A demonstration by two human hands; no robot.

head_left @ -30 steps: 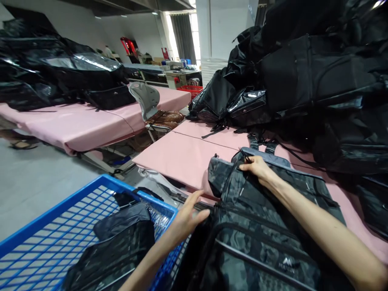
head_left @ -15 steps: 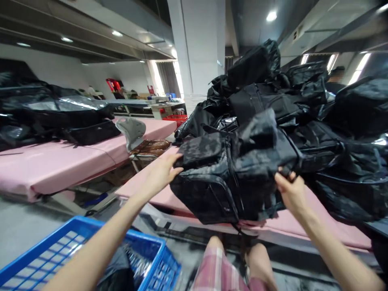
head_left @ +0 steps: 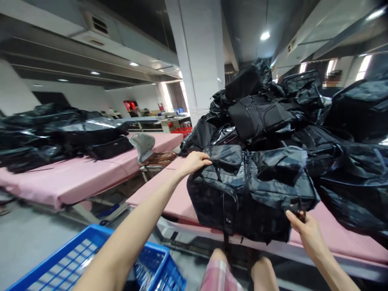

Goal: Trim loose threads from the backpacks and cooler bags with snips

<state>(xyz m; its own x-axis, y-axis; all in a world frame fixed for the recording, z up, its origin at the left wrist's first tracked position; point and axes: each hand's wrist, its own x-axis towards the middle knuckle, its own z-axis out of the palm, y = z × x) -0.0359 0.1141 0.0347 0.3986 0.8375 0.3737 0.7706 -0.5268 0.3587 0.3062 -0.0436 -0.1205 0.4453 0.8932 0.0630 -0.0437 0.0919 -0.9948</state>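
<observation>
A dark camouflage backpack (head_left: pixel 248 194) lies on its side on the pink-covered table, its zippers and pockets facing me. My left hand (head_left: pixel 196 161) grips its upper left edge, fingers over the top. At the backpack's lower right corner, my right hand (head_left: pixel 304 226) is closed with the thumb against the fabric. A small dark tool (head_left: pixel 301 211) shows between its fingers; its exact kind is unclear. Part of the right fingers is hidden behind the thumb and tool.
Behind the backpack rises a heap of black bags (head_left: pixel 257 115). A blue plastic crate (head_left: pixel 160 252) stands on the floor at lower left. Another pink table (head_left: pixel 91 178) carries more bags, with a grey chair (head_left: pixel 142 147) beside it. A person (head_left: pixel 332 83) is beyond the heap.
The backpack has been lowered and turned more squarely toward me; its raised top flap has settled. Both hands now appear further right in view, still at its two ends.
</observation>
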